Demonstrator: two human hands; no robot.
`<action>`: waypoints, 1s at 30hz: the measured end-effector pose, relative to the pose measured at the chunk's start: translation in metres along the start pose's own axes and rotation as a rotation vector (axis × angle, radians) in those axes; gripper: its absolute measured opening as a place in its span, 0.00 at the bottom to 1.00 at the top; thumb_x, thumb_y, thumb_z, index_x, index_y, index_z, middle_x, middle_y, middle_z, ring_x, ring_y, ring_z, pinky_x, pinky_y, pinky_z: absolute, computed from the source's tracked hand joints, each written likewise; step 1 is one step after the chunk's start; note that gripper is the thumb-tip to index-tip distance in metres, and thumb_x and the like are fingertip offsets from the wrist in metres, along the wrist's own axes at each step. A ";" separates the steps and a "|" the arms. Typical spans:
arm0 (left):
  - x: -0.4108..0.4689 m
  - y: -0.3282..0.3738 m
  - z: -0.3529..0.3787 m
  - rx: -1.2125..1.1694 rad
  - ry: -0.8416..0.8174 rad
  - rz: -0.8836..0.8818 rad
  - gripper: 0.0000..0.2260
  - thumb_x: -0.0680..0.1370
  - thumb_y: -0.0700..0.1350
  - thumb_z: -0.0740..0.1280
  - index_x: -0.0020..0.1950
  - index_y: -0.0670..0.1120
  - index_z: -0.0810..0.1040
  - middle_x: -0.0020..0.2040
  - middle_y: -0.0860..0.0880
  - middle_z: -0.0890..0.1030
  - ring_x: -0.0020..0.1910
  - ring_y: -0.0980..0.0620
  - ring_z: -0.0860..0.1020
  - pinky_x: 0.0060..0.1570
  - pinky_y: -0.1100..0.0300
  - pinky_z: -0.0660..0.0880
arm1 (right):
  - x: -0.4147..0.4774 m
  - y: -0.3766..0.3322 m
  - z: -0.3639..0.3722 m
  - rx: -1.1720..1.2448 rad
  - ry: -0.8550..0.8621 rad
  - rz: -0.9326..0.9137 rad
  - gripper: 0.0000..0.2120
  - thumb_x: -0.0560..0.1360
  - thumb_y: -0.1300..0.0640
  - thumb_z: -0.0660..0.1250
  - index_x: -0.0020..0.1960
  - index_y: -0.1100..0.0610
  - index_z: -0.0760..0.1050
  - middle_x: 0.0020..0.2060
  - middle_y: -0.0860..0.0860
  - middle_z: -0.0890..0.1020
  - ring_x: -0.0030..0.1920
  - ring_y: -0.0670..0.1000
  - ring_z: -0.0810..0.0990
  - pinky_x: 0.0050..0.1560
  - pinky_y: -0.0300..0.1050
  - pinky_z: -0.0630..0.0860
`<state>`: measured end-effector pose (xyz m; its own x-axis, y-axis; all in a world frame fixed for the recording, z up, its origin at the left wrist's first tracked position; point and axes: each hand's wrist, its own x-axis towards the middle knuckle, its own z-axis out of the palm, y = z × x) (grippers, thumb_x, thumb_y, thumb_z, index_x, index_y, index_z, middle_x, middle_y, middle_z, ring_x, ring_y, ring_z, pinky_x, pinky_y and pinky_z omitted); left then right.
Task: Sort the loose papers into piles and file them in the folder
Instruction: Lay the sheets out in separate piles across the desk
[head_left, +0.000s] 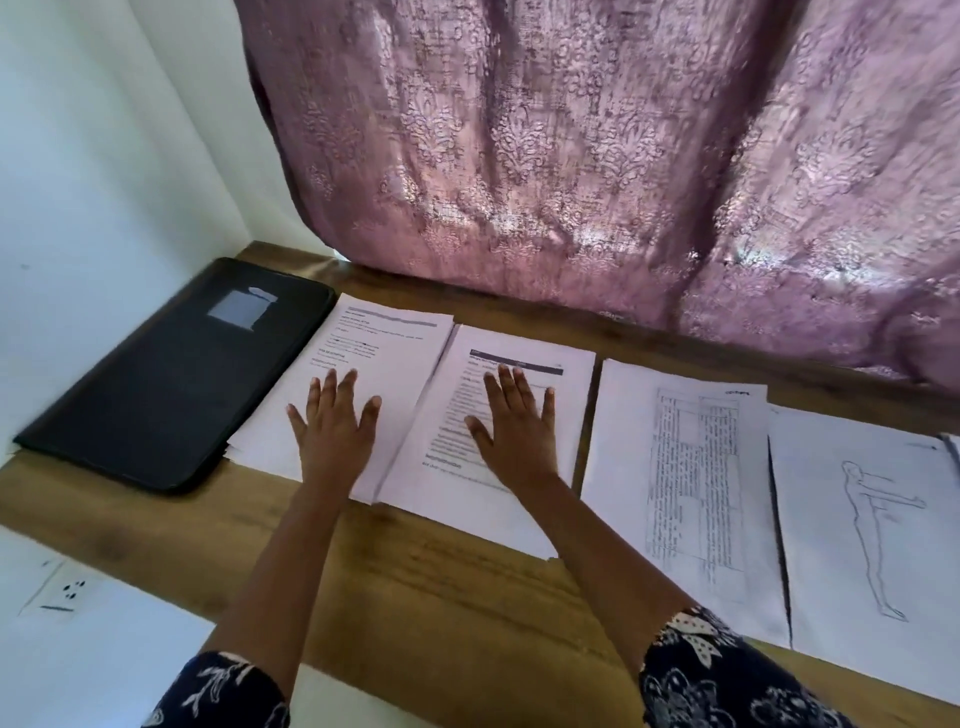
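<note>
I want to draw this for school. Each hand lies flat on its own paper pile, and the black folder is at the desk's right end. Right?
Not quite. The head view shows the black folder at the left end of the desk. The rest holds: the left hand lies flat on the leftmost pile, the right hand on the second pile.
</note>
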<state>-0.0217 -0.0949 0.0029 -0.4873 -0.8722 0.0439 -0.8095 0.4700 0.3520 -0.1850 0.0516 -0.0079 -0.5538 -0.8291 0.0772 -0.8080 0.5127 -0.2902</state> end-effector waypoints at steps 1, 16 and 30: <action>-0.008 0.018 0.004 -0.023 0.026 0.057 0.25 0.82 0.56 0.54 0.77 0.48 0.60 0.79 0.45 0.56 0.78 0.44 0.50 0.73 0.41 0.39 | -0.013 0.015 -0.009 -0.002 0.033 0.007 0.30 0.81 0.42 0.54 0.78 0.53 0.52 0.78 0.52 0.52 0.78 0.53 0.47 0.72 0.58 0.35; -0.231 0.426 0.148 -0.351 -0.312 0.865 0.18 0.78 0.55 0.65 0.67 0.53 0.75 0.71 0.51 0.72 0.72 0.50 0.68 0.74 0.48 0.59 | -0.273 0.359 -0.150 -0.076 0.333 0.682 0.16 0.75 0.52 0.69 0.61 0.55 0.78 0.62 0.54 0.79 0.64 0.58 0.75 0.67 0.62 0.67; -0.310 0.530 0.212 -0.254 -0.404 0.637 0.24 0.79 0.50 0.64 0.75 0.50 0.64 0.74 0.47 0.68 0.73 0.48 0.64 0.74 0.48 0.50 | -0.339 0.477 -0.155 -0.019 -0.054 0.776 0.30 0.81 0.41 0.49 0.79 0.51 0.47 0.78 0.52 0.47 0.78 0.51 0.45 0.74 0.57 0.41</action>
<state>-0.3694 0.4538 -0.0226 -0.9516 -0.3069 -0.0165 -0.2595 0.7736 0.5780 -0.4137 0.6115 -0.0244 -0.9522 -0.2409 -0.1877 -0.1969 0.9541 -0.2256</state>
